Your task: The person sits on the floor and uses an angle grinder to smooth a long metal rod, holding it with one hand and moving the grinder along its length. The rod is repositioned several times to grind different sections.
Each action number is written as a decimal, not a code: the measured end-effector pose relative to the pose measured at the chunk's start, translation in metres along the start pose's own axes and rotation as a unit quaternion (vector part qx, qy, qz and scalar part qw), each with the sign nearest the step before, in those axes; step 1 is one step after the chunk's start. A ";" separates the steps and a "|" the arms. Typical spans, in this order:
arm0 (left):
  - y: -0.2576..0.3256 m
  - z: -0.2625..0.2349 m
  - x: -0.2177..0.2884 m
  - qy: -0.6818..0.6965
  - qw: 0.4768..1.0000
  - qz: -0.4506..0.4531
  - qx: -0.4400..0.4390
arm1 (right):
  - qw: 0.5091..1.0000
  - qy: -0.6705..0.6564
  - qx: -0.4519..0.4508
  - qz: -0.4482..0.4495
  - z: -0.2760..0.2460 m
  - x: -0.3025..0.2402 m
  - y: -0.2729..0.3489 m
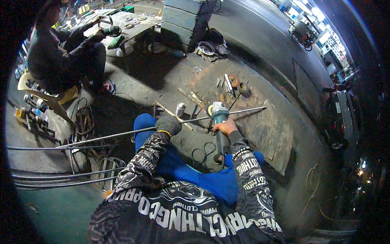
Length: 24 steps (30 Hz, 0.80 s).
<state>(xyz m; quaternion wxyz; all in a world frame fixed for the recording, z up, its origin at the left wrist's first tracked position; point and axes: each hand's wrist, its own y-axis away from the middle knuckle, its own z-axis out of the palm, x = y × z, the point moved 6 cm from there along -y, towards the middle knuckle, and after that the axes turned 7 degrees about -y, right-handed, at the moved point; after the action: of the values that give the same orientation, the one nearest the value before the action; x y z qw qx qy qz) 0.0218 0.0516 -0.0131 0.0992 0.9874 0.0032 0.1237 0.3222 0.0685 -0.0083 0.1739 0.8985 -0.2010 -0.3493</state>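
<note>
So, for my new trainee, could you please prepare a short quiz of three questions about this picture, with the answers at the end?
1. True or false: the left hand wears a grey glove.

2. What does the right hand hold?
A) hammer
B) angle grinder
C) paintbrush

3. Which hand is nearer to the right end of the metal rod?

Key:
1. True
2. B
3. The right hand

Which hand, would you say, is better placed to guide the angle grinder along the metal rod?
Probably the right hand: it grips the angle grinder, whose head is over the metal rod. The gloved left hand is occupied, closed on the rod farther left.
</note>
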 end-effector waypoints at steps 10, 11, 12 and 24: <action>-0.031 0.009 -0.010 -0.037 0.995 0.006 -0.092 | 0.999 0.027 -0.023 0.001 0.015 -0.046 0.020; -0.031 0.010 -0.012 -0.049 0.993 0.013 -0.102 | 0.999 0.030 -0.021 -0.001 0.017 -0.049 0.024; -0.029 0.011 -0.017 -0.059 0.992 0.005 -0.108 | 0.999 0.034 -0.010 -0.013 0.017 -0.052 0.028; -0.004 0.000 -0.025 -0.056 0.995 0.023 -0.074 | 0.995 0.051 0.067 0.053 -0.053 0.012 0.011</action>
<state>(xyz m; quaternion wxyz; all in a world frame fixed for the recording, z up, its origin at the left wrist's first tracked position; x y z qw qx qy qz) -0.0020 0.0550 -0.0202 0.1693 0.9825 -0.0344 0.0702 0.3642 0.0621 0.0271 0.1416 0.9130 -0.2618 -0.2789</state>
